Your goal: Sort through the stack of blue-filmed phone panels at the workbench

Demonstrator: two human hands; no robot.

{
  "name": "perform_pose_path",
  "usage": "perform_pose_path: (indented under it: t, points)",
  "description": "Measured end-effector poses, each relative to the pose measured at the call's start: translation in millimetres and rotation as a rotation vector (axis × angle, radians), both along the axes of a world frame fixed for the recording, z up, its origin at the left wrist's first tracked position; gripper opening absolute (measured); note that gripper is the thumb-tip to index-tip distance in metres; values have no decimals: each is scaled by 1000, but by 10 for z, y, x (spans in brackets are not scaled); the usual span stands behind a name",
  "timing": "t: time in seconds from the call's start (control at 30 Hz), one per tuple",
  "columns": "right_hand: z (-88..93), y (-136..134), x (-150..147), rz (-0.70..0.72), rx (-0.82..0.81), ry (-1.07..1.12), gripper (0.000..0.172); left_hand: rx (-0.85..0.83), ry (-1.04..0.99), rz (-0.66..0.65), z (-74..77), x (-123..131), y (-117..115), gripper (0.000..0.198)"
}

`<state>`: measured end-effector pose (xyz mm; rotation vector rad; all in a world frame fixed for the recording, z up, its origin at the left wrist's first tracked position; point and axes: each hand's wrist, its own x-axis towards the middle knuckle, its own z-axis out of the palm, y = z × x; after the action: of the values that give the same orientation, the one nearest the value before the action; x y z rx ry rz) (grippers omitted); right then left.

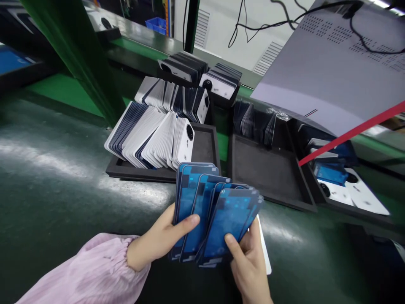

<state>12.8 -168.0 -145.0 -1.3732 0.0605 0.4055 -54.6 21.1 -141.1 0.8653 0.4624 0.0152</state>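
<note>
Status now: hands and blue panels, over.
Fanned blue panels held by left hand and right hand. Behind them, tray of white covers. Nothing blocks hands.

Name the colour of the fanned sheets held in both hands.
Blue with dark frames; the fanned sheets show best in the head view.

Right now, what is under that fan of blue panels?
The left hand and right hand hold the blue panels. Beneath, a white flat piece shows one edge beside the right hand; the rest of it is covered.
</note>
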Motion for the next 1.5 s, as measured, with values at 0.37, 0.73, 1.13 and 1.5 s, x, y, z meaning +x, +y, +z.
perform_pose_path:
  t: [0.37, 0.73, 1.13, 1.5]
  points:
    - [185, -198, 282, -160, 17, -13, 64, 53, -17, 63, 63, 16, -42, 17]
    - [56, -91, 130, -151, -72, -51, 83, -122, 23, 12, -40, -24, -25, 42]
    - [42, 45, 18, -15, 27, -23, 87, -51, -52, -6, 70, 14, -57, 31]
    - [157, -92, 193, -69, 45, -86, 81, 82, -42, -13, 39, -10, -55, 21]
